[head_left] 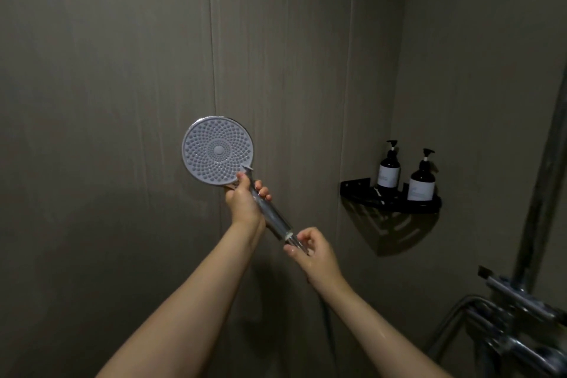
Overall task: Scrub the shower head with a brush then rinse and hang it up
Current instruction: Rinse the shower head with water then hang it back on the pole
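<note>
Chrome shower head [217,153]: face twd camera, handle slants down-right.

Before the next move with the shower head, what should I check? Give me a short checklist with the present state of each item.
1. Left hand grips the shower head at its neck: ok.
2. Right hand holds the handle's lower end: ok.
3. Nozzle face turned toward the person: ok.
4. Brush within view: not ok, none visible.
5. Water running: cannot tell; no spray visible.
6. Wall holder for hanging: cannot tell; only the metal pipes at right show.
</note>
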